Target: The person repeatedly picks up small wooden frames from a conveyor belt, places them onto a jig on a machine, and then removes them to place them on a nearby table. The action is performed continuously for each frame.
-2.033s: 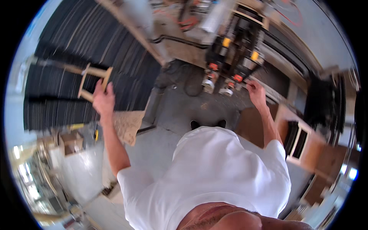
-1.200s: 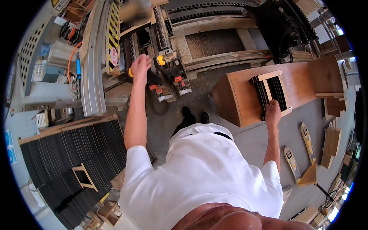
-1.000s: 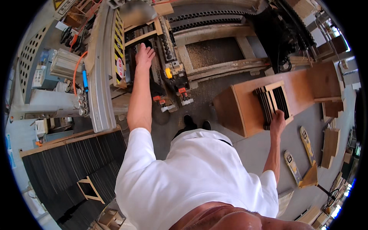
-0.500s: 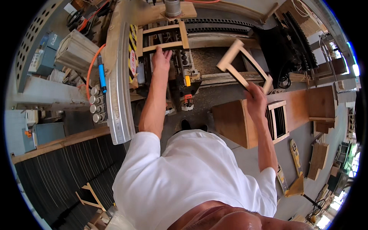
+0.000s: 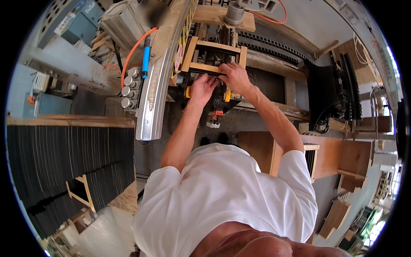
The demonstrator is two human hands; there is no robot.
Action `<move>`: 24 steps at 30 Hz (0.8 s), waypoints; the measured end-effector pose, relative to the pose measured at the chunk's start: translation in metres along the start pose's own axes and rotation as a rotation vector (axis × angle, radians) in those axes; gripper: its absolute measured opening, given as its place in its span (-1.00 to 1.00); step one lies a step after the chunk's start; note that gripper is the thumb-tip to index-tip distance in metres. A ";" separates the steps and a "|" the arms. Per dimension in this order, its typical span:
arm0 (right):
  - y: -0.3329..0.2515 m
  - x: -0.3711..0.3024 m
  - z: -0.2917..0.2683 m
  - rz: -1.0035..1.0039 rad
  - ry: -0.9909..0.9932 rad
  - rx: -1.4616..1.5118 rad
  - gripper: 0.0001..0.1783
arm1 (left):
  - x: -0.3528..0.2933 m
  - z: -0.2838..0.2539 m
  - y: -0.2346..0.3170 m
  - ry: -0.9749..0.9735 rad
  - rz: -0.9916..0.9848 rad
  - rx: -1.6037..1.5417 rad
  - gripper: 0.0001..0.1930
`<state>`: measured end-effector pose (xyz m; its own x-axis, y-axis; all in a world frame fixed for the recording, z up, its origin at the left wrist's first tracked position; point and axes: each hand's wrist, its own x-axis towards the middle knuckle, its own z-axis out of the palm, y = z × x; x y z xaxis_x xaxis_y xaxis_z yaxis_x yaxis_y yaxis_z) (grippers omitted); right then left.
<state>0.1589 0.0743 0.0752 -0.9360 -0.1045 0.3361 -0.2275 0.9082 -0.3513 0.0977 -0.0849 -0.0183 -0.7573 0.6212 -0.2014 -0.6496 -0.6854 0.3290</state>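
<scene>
On the woodworking machine (image 5: 233, 98), right of the metal rail (image 5: 150, 115)'s edge, the right hand (image 5: 234, 79) grips the wooden frame (image 5: 219, 47)'s near bar, the left hand (image 5: 203, 89)'s hold unclear, grey floor (image 5: 327, 190) spreading near right.

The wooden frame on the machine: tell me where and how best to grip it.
Probably by the near bar of the wooden frame, from the person's side: it is long, slim and faces the body, and the frame's open middle seems to leave room to curl over it. The right hand touches that bar near its right end.
</scene>
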 end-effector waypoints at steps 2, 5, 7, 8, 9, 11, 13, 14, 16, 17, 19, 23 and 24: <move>0.006 0.002 0.003 -0.005 -0.018 0.020 -0.74 | 0.003 0.001 -0.004 0.010 0.032 0.011 -0.80; 0.019 0.011 0.003 -0.050 0.007 0.035 -0.79 | 0.000 0.009 -0.011 0.086 0.098 0.077 -0.79; 0.030 0.024 0.001 -0.077 0.022 0.023 -0.82 | -0.011 0.012 -0.017 0.173 0.144 0.124 -0.77; 0.037 0.031 0.001 -0.072 0.024 0.013 -0.82 | -0.024 0.017 -0.017 0.210 0.128 0.142 -0.75; 0.046 0.039 0.001 -0.068 0.028 0.001 -0.83 | -0.037 0.014 -0.021 0.200 0.131 0.147 -0.73; 0.067 0.059 0.016 -0.078 0.054 0.026 -0.81 | -0.069 0.011 -0.029 0.183 0.138 0.156 -0.71; 0.081 0.077 0.029 -0.081 0.071 0.004 -0.79 | -0.107 0.010 -0.036 0.209 0.115 0.156 -0.66; 0.090 0.084 0.035 -0.089 0.083 0.007 -0.76 | -0.127 0.012 -0.039 0.196 0.126 0.155 -0.63; 0.101 0.096 0.039 -0.075 0.049 0.034 -0.77 | -0.164 0.013 -0.045 0.234 0.135 0.162 -0.63; 0.101 0.100 0.037 -0.059 0.017 0.039 -0.77 | -0.180 0.012 -0.049 0.264 0.149 0.171 -0.64; 0.107 0.105 0.042 -0.101 0.046 0.093 -0.78 | -0.207 0.015 -0.056 0.300 0.170 0.180 -0.64; 0.109 0.112 0.043 -0.116 0.047 0.140 -0.78 | -0.236 0.019 -0.063 0.388 0.221 0.218 -0.65; 0.111 0.113 0.044 -0.106 0.042 0.137 -0.77 | -0.241 0.016 -0.064 0.382 0.223 0.254 -0.65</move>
<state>0.0161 0.1452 0.0362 -0.8936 -0.1767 0.4127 -0.3612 0.8290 -0.4270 0.3222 -0.1848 0.0237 -0.8768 0.2541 -0.4083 -0.4687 -0.6418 0.6070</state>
